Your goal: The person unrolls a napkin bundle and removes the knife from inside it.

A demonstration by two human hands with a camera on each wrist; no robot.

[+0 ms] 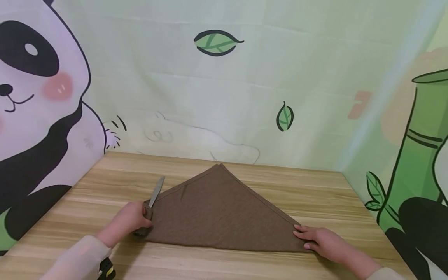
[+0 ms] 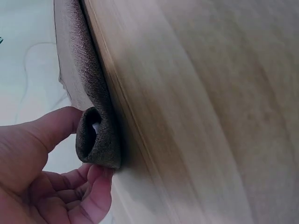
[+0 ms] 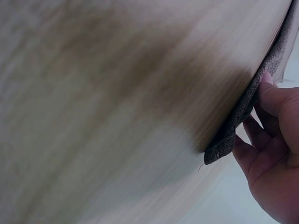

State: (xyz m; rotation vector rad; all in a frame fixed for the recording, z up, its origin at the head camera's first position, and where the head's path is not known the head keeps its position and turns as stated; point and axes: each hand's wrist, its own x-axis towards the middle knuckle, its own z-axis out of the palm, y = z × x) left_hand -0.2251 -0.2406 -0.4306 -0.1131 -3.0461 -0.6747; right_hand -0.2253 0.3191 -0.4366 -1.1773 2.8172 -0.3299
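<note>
A brown cloth (image 1: 224, 217) lies folded in a triangle on the wooden table, its point towards the wall. My left hand (image 1: 133, 216) grips the rolled left corner, with the thumb on one side and curled fingers on the other. From that roll a knife (image 1: 156, 191) sticks out, blade pointing away from me; its handle is hidden in the cloth. In the left wrist view the roll (image 2: 100, 142) has an open end with something pale inside. My right hand (image 1: 327, 242) rests on the right corner, fingertips on the cloth and thumb apart at its near edge.
The wooden table (image 1: 217, 266) reaches back to a printed wall hanging (image 1: 315, 46) with leaves, a panda and bamboo. A dark band (image 1: 106, 269) sits at my left wrist, below the pale sleeve (image 1: 78, 258).
</note>
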